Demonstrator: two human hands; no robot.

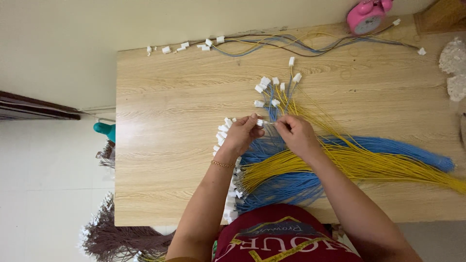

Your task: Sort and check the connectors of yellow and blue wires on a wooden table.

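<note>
Right now the small white connector [260, 122] is being pinched at the fingertips of the left hand [241, 134], fingers curled closed around it, while the right hand [297, 135] is closing thumb and forefinger on a thin wire end [270, 123] and holding it just beside the connector's mouth. Both hands are meeting above the middle of the counter [170, 145], nearly touching each other.

To my eye she is seating a wire into the plug housing; whether the end is already inside is too small to tell. The next move is calling for a straight, steady push along the wire's line, with the housing being kept from twisting.

Under the left wrist, a row of white connectors [228, 194] is running back toward her body. Beneath the right forearm, bundles of yellow wires [369, 165] and blue wires [388, 145] are fanning away to her right. Just beyond the fingertips, finished leads with white plugs [272, 90] are lying spread. Farther off, past both hands, a loose wire harness [291, 43] is trailing along the counter's far edge, near a pink alarm clock [366, 15].
</note>
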